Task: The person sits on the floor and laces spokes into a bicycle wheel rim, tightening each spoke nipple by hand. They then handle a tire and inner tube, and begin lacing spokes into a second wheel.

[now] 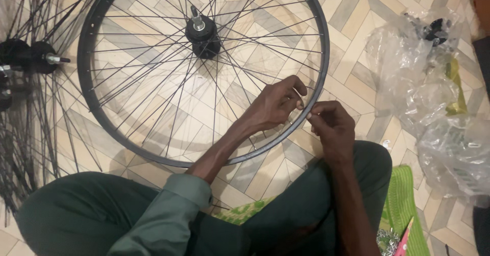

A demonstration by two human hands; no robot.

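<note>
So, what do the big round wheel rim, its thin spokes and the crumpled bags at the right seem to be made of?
The big dark round wheel rim looks like painted or coated metal, with a dull sheen. The thin straight spokes look like dark metal wire. The crumpled clear bags seem to be thin plastic film: see-through, wrinkled, with glossy highlights.

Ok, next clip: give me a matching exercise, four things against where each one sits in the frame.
Things:
1. hub
2. clear plastic bags
3. green woven mat
4. spare spoked wheels

Places:
A. far left edge, on the floor
B. bottom right, beside the person's knee
C. centre of the dark rim, upper middle
D. right side, crumpled on the tiles

Pairs: 1-C, 2-D, 3-B, 4-A.

Both the left hand and the right hand pinch at the rim's lower right, where a spoke meets it.
</note>
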